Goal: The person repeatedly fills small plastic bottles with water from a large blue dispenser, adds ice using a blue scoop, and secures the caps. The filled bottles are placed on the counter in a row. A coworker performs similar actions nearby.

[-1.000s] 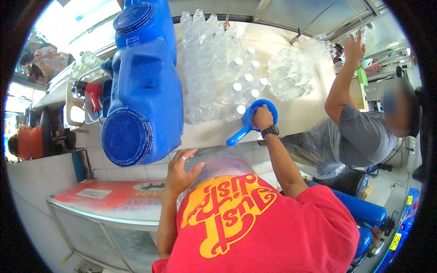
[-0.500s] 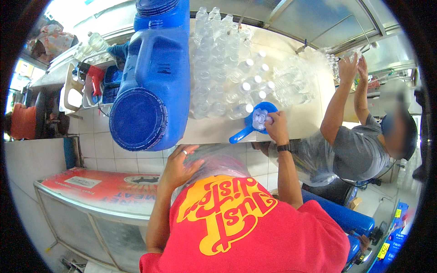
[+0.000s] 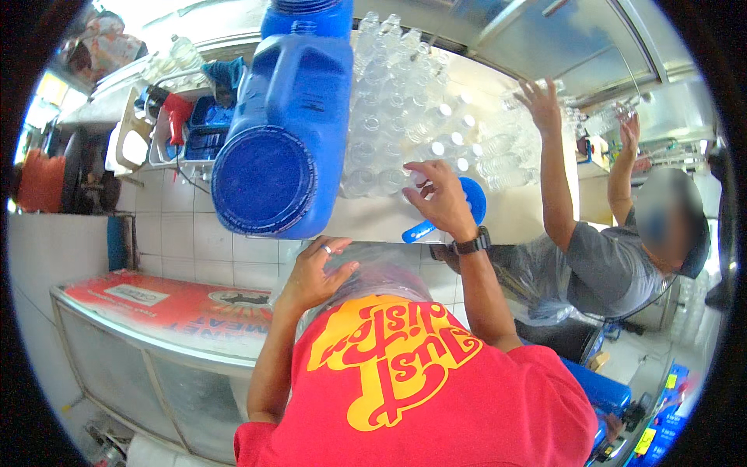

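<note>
My right hand (image 3: 445,201) pinches a white bottle cap (image 3: 419,178) at the front of the clear plastic bottles (image 3: 375,148) standing in rows. Several bottles to its upper right carry white caps (image 3: 438,148). Partly under that hand lies a blue dipper (image 3: 476,204), its handle pointing to the lower left; its contents are hidden now. Below the table edge, near my body, my left hand (image 3: 315,272) is held with fingers apart and nothing in it, a ring on one finger. Just left of the bottles is a large blue jug (image 3: 311,101) with a round blue lid.
A person in a grey shirt (image 3: 603,261) at the right raises both hands, one beside a clear bottle. Farther left are a red heat gun (image 3: 177,121) and a wire rack. A glass-sided freezer (image 3: 179,319) with a red top stands lower left. The pale table's front edge (image 3: 373,233) runs before me.
My right hand has moved from inside the dipper, where white caps showed, leftward to the front bottles with a cap. The other person's hands have spread apart. The view has shifted slightly.
</note>
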{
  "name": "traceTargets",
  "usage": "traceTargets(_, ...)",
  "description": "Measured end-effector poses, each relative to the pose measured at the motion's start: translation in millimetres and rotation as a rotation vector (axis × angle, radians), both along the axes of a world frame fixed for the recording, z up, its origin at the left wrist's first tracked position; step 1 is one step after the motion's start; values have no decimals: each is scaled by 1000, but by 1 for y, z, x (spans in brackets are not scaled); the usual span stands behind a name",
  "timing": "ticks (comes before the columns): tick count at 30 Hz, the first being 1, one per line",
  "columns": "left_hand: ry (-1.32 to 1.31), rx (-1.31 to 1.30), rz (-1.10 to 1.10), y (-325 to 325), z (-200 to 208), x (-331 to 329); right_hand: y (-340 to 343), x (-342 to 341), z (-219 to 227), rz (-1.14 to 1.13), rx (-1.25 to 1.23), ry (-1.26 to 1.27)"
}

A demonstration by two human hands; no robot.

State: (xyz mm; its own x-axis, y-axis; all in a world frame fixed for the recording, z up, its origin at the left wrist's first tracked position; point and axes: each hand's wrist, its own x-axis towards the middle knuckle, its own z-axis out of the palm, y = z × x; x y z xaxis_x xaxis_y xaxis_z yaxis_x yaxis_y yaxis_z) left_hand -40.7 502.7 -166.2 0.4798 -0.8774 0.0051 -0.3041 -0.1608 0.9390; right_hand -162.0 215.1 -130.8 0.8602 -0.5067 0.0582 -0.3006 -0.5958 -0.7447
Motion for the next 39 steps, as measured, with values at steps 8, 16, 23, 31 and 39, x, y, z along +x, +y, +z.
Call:
traceTargets(8,-4,-7,130,29,-11,-1,-12,30,-31,129,-250,244)
traceTargets(16,-50,1,126,32,-23,-1,-25,46,-31,331,-507,409)
traceTargets(23,495,41,100,2,-58,2,-5,23,48,331,-411,363)
traceTargets(31,1690,-413,-332,-57,-41,-23,3,-38,198,249,-157,73)
traceTargets(39,1518,-332,-347,-46,2,-6,1,-73,202,202,6,80)
